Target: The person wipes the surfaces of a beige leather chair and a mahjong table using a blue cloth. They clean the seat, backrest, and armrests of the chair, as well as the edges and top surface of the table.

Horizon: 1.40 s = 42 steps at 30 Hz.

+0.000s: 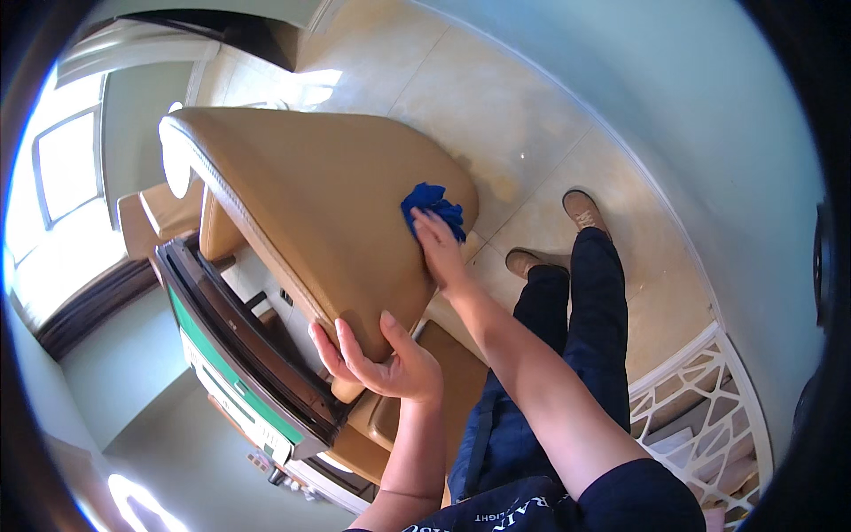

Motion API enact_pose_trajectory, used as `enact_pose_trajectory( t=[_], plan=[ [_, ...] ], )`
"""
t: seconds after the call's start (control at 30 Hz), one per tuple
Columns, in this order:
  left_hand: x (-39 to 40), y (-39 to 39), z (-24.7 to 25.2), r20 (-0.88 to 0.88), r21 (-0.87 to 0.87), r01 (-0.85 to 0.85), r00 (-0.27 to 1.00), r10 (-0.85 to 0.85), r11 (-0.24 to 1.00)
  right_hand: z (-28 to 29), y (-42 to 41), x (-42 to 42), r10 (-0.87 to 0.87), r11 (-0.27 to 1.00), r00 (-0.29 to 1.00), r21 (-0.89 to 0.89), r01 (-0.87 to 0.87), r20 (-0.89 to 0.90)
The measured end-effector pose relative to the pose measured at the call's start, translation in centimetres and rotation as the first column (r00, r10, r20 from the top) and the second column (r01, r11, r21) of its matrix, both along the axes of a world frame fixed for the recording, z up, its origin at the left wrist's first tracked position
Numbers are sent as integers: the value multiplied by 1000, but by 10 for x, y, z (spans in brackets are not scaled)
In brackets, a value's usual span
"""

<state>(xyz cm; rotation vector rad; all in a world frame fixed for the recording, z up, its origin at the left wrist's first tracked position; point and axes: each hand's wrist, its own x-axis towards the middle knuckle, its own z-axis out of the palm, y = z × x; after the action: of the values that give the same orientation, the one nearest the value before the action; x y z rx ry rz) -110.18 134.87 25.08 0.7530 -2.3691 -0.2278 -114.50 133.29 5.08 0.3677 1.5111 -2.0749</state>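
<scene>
A tan leather-covered chair (pixel 319 179) stands before me, its broad padded back tipped across the middle of the view. My left hand (pixel 392 366) grips the near corner of that back, thumb on the broad face and fingers around the seamed edge. Farther along the same face, my right hand (pixel 440 249) presses a crumpled blue cloth (pixel 432 199) against the leather near the rounded end. Part of the cloth is hidden under the fingers. Below the left hand, a brown padded seat (pixel 449 352) shows partly behind my forearms.
A dark-framed table with a green surface (pixel 219 356) stands left of the chair. More tan chairs (pixel 166 209) are beyond it, near a bright window (pixel 66 169). A white lattice panel (pixel 705 419) stands at lower right by the pale wall (pixel 744 166). Glossy tiles (pixel 532 153) cover the floor.
</scene>
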Motion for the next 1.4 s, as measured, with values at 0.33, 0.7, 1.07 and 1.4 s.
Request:
enact_pose_trajectory(
  t=[0.33,0.7,1.07,1.4],
  plan=[
    [3,-2,9,73,-108,12,997,-4,994,148,13,-62,72,936,786,-229,-265,-614],
    [-32,-28,77,306,357,-28,948,-88,934,0,-37,-73,351,934,920,-1,-357,-171],
    [-155,-104,65,546,-32,-98,832,99,995,117,-110,-176,105,804,646,-318,-503,-756],
    [-178,-86,76,675,10,-135,732,93,991,-35,-111,-129,552,830,821,184,-526,-147]
  ],
)
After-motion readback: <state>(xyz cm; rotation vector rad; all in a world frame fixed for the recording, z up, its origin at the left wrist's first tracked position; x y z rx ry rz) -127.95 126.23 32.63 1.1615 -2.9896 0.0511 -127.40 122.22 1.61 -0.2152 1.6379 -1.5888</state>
